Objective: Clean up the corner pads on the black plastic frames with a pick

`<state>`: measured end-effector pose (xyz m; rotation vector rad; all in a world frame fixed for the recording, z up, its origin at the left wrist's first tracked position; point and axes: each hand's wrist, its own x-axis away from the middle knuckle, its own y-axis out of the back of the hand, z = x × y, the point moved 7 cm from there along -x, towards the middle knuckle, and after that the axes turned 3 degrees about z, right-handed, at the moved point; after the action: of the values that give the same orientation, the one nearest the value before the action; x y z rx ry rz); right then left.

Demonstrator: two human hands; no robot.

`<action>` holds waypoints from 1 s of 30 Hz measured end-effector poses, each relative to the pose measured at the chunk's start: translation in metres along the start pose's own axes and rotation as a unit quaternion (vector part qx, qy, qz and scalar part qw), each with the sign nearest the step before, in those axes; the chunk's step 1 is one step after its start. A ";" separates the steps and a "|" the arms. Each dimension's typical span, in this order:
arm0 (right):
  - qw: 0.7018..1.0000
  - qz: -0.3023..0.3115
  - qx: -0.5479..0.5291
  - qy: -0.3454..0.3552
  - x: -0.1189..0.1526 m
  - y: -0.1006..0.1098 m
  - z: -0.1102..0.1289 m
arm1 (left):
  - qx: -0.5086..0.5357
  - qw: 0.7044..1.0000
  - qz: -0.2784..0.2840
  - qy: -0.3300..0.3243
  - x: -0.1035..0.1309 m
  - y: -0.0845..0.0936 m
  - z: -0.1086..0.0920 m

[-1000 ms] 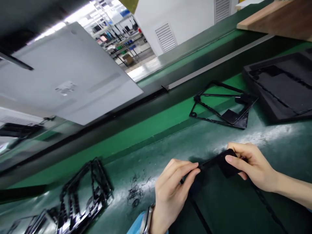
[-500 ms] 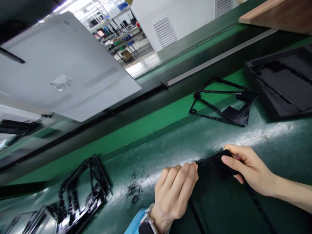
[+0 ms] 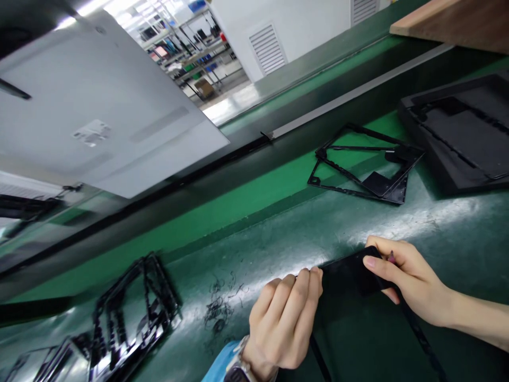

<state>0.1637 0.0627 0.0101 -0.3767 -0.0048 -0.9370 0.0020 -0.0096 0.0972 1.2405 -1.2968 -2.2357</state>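
Observation:
A thin black plastic frame (image 3: 348,270) is held low in front of me, its open middle showing the green bench. My left hand (image 3: 284,318), fingers curled closed, grips the frame's upper left corner; those fingertips are hidden from view. At the upper right corner, my right hand (image 3: 409,281) pinches the frame with the thumb on top of its wide flat part. A small pinkish tip (image 3: 392,257) pokes out among the right fingers, too small to name. Dark curly scraps (image 3: 218,307) lie on the bench left of my left hand.
Several more black frames (image 3: 135,313) stack at the lower left. Two overlapping frames (image 3: 384,183) lie beyond my hands. A dark tray (image 3: 441,170) with a frame in it is at the right. A grey panel (image 3: 131,122) hangs at the upper left, and a wooden board (image 3: 457,24) sits upper right.
My left hand has shifted slightly left and down, still at the frame's corner. The right hand keeps its pinch, and the frame has barely moved.

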 end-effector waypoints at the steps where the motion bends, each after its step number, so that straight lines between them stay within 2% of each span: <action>1: 1.000 -0.002 0.000 0.000 0.000 0.000 0.000 | 0.002 1.000 0.002 0.000 0.001 0.000 0.000; 9: 0.999 -0.029 0.012 0.006 0.003 0.004 -0.001 | 0.002 1.000 0.009 0.009 0.001 0.004 0.002; 13: 0.999 -0.028 0.010 0.010 0.002 0.007 0.000 | 0.018 0.998 0.002 0.057 -0.002 0.007 0.012; 17: 0.999 -0.020 0.014 0.026 0.002 0.006 0.004 | 0.079 0.991 -0.007 0.104 -0.003 0.008 0.024; 23: 0.997 -0.022 0.052 0.044 0.005 0.007 0.010 | 0.175 0.971 -0.008 0.164 -0.002 0.006 0.037; 27: 0.997 -0.026 0.061 0.044 0.003 0.007 0.010 | 0.212 0.950 0.025 0.228 0.001 0.000 0.046; 30: 0.997 -0.027 0.059 0.048 0.002 0.007 0.011 | 0.258 0.931 0.044 0.253 0.003 -0.005 0.051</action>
<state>0.1723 0.0682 0.0186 -0.2242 0.0171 -1.0028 -0.0389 0.0200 0.1033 1.7399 -1.7130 -1.3948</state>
